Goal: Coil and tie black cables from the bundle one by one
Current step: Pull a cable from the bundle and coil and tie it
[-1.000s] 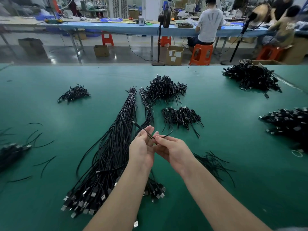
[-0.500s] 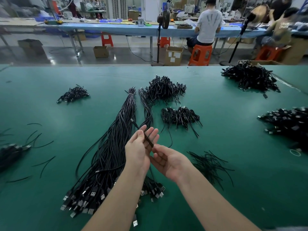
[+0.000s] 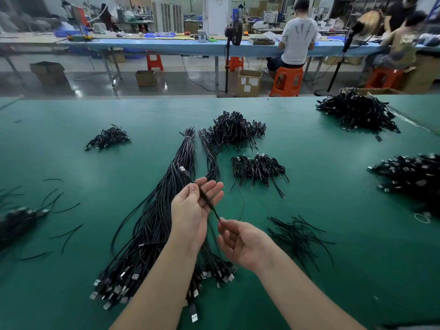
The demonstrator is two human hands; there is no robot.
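A long bundle of black cables [image 3: 157, 217] lies on the green table [image 3: 71, 294], its USB plugs fanned out near me. My left hand [image 3: 190, 210] holds one black cable [image 3: 204, 198] between thumb and fingers, the small plug end sticking up past the fingertips. My right hand [image 3: 242, 241] pinches the same cable lower down, just right of the left hand. The cable runs taut between both hands, and a loose loop of it hangs to the right.
Piles of coiled cables sit ahead [image 3: 235, 132], [image 3: 257, 167], far left [image 3: 107, 139], far right [image 3: 357, 113] and right edge [image 3: 412, 175]. Black ties [image 3: 297, 236] lie right of my hand; loose ties [image 3: 64, 234] on the left. People sit at a bench behind.
My hands have drawn apart: the right hand moved down and toward me along the cable, and the left hand opened its fingers while keeping the cable pinched.
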